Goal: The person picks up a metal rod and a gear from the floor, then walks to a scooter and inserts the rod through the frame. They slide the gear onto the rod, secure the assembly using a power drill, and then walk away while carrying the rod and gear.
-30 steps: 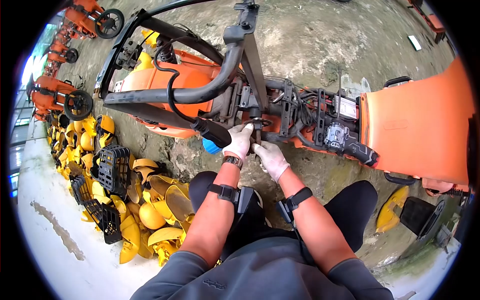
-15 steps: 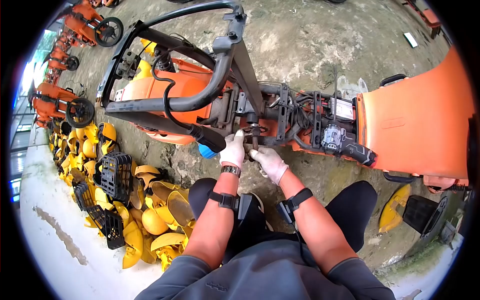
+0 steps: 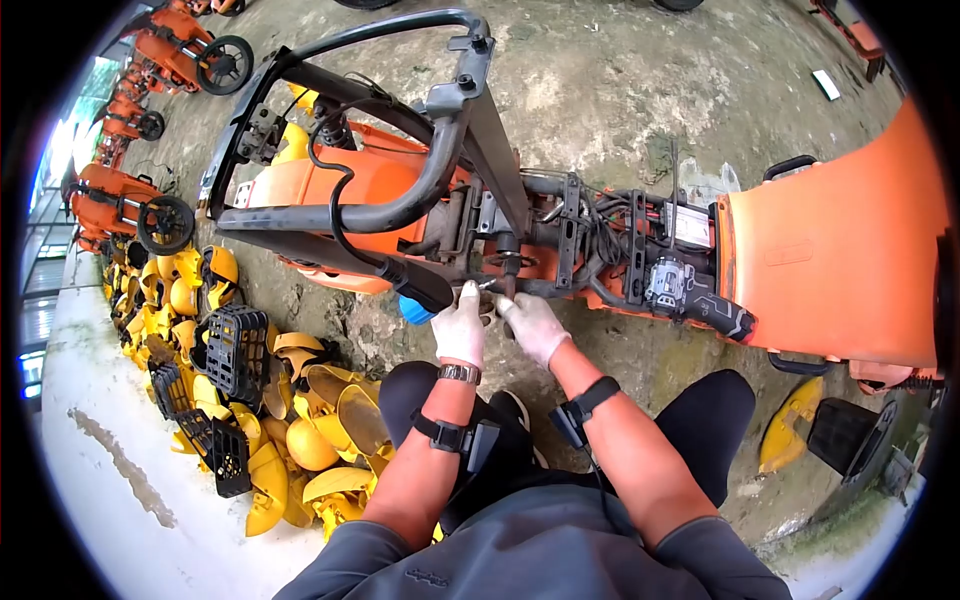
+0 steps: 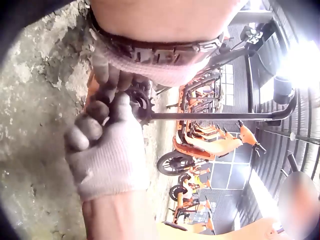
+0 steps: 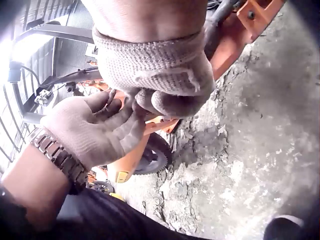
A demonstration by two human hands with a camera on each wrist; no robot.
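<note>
In the head view, a partly stripped orange scooter stands in front of me, its chainring visible in the left wrist view. My gloved right hand curls its fingers round a brownish crank arm below the black frame. Beside it, my gloved left hand has its thumb raised and pinches a small shiny metal piece, mostly hidden by the fingers. The hands nearly meet; in the right wrist view, the left fingers overlap the curled right ones.
A cordless drill rests on the scooter's frame near exposed cables. Black tubing and a black handle grip project by my left hand. Yellow shells and black baskets are piled at left. Other orange scooters stand farther off.
My left hand has drawn back from beside the chainring toward my body. The right hand stays at the crank arm, slightly lower in view.
</note>
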